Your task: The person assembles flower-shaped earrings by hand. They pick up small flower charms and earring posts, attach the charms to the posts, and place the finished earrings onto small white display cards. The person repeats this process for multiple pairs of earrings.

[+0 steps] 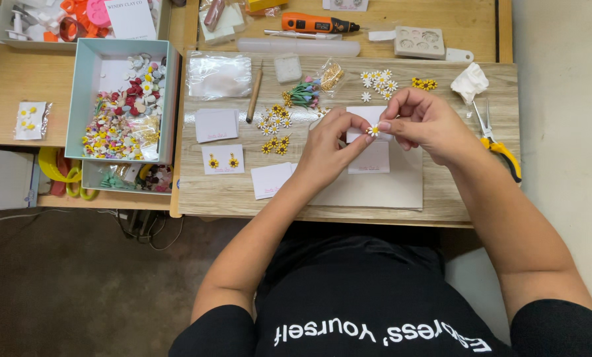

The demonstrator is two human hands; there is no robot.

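— Where is the small white daisy piece [373,131]?

— Pinched between both hands, raised just above a white card [370,158] on the tabletop [441,205]. The left hand [329,147] grips it from the left with thumb and forefinger; the right hand [423,122] closes on it from the right, fingertips meeting the petals.

— So the hands are together?

— Yes, clamped on that one flower, fingertips nearly touching.

— What lies around them?

— More white daisies [378,83] sit behind the hands, small yellow-centred flowers [274,129] to the left. Yellow-handled pliers [497,142] rest just right of the right wrist. A teal box [78,86] of mixed pieces stands well to the left.
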